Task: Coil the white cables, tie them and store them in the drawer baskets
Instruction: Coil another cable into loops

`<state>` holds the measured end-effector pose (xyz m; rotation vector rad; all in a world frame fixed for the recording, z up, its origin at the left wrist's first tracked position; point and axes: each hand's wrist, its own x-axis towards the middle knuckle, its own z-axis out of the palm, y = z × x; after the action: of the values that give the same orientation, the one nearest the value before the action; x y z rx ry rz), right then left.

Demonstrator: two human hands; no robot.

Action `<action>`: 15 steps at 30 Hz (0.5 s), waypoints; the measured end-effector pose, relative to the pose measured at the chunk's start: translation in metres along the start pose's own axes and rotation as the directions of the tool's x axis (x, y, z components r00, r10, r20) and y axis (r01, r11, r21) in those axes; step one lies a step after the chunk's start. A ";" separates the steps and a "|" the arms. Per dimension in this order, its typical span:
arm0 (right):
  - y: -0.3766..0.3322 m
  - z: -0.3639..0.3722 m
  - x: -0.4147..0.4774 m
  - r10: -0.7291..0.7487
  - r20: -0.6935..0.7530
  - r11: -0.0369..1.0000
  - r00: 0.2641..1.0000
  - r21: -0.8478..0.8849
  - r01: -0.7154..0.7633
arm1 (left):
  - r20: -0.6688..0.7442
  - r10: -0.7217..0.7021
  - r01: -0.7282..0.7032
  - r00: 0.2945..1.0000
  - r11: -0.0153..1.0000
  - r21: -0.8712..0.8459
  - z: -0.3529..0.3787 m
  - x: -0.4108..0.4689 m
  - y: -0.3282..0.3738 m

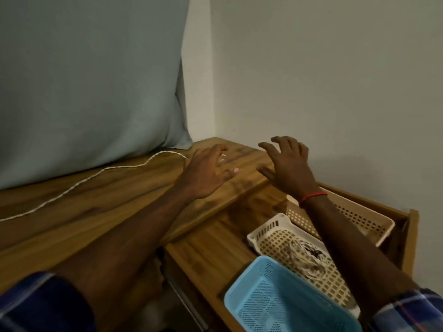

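Head view: white cable (79, 184) lies loose along the table (119, 204), running from the left edge to a far end right at my left hand (206, 173). Left hand is released, fingers spread low over the wood; can't tell if it touches the cable end. Right hand (290, 166) is also released, fingers splayed, hovering over the table edge above the open drawer (211, 238), apart from the cable. Drawer holds three baskets in a row: beige basket (364, 216) at the back, white basket (266, 230) in the middle, blue basket (275, 300) nearest me. White basket has a coiled bundle (309, 256) in it, part hidden by my right arm. Beige basket's inside is mostly blocked by my wrist. Grey-blue cloth (91, 80) stands behind the table.
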<state>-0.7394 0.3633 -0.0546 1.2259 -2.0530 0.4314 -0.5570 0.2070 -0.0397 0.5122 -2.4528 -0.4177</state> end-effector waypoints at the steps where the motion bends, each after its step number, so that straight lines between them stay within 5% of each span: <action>1: -0.011 -0.003 0.008 -0.021 -0.010 1.000 1.000 0.007 0.021 | -0.017 -0.002 0.002 1.000 1.000 0.017 -0.009 -0.002 -0.005; 15: -0.200 0.006 0.080 -0.289 -0.086 0.936 0.953 0.184 0.300 | -0.157 -0.199 0.228 0.967 0.955 0.190 -0.140 -0.079 -0.120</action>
<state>-0.5934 0.2101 -0.0152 1.5925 -1.7708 0.5260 -0.3817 0.1128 -0.0178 0.8717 -2.3285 -0.2054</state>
